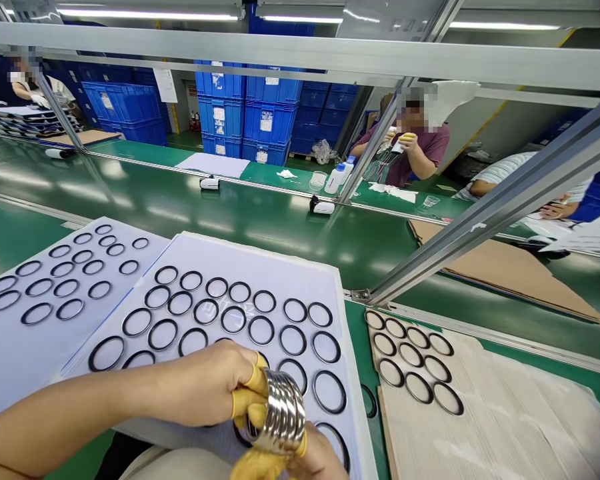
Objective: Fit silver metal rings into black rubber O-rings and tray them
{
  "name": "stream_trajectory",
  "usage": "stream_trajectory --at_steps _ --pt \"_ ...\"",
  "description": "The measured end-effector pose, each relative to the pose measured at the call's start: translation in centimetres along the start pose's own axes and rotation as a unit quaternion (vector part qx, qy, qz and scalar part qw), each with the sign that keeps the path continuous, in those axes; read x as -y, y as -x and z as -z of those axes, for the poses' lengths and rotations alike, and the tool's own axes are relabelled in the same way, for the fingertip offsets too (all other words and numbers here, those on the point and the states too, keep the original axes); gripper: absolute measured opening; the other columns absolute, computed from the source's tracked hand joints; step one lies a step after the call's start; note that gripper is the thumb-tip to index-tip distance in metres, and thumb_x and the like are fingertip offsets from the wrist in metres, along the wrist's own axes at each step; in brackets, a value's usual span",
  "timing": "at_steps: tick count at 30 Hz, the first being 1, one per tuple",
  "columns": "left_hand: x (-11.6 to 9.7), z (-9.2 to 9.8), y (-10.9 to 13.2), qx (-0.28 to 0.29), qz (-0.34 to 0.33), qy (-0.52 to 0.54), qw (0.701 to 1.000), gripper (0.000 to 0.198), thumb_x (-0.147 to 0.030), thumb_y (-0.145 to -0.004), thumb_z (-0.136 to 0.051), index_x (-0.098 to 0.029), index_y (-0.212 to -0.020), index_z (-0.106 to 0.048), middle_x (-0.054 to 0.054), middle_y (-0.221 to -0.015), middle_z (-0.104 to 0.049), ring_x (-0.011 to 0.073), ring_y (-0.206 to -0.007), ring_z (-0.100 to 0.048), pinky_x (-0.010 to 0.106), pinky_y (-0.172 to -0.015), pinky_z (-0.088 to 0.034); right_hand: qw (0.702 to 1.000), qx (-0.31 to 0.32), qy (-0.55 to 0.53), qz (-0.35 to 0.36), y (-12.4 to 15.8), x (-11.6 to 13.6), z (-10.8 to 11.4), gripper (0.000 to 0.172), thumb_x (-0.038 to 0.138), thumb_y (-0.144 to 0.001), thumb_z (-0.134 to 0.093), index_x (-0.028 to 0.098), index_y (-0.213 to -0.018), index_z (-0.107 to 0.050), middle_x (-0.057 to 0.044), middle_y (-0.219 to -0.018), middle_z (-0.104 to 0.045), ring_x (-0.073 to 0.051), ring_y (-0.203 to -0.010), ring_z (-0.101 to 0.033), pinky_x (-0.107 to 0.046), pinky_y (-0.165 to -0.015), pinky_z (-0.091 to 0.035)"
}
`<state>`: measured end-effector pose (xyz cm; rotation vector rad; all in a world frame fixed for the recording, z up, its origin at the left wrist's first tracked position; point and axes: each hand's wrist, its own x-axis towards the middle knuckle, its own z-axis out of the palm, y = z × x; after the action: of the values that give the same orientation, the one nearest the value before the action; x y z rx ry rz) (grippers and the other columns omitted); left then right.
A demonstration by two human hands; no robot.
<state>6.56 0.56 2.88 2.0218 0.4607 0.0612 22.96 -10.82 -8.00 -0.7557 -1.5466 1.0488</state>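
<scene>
From where I stand, the thing being handled is a short stack of shiny metal rings, held in front of the person's body, above the near right part of a white sheet on the green desk. The left hand comes in from the left, its yellow-covered fingers bent and pinching the stack at its left rim. The right hand supports it from below and the right, its grip wrapped against the lower edge; the lower fingers are partly cut off by the view, so I can't be sure exactly how they press.

I'd judge the rings stiff, with some weight together, and slick, the polished faces ready to slide over each other. The safest hold would be 2-handed, squeezing the end faces while cradling the outer rims.

The stack's axis runs roughly left to right, slightly tilted, with its hollow end facing the left fingers. It looks wider than it is long. Around it, dark-edged rings lie flat on the sheet in loose rows.
</scene>
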Motion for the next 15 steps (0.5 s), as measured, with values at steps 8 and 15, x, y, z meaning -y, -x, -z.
stream_trajectory --at_steps 8,15 --pt "0.2 0.4 -0.1 0.011 -0.037 -0.042 0.998 0.021 -0.010 -0.086 -0.050 -0.017 -0.066 -0.051 -0.002 -0.071 -0.053 0.0102 -0.069 -0.050 0.018 -0.066 -0.038 0.982 0.043 -0.099 -0.154 -0.5 1.0 -0.6 0.053 0.069 -0.075 -0.061 0.026 -0.101 -0.075 -0.007 -0.082 -0.078 -0.024 -0.069 -0.075 -0.035 -0.063 -0.061" --pt "1.4 1.4 -0.4 0.168 0.105 0.110 0.974 0.010 -0.021 -0.086 -0.053 -0.019 -0.079 -0.061 -0.006 -0.052 -0.052 0.0082 -0.039 -0.048 0.016 -0.044 -0.042 0.974 0.028 -0.194 -0.114 -0.4 1.6 -0.6 0.032 0.045 -0.091 -0.058 0.031 -0.119 -0.068 -0.009 -0.104 -0.078 -0.024 -0.080 -0.076 -0.037 -0.072 -0.062"
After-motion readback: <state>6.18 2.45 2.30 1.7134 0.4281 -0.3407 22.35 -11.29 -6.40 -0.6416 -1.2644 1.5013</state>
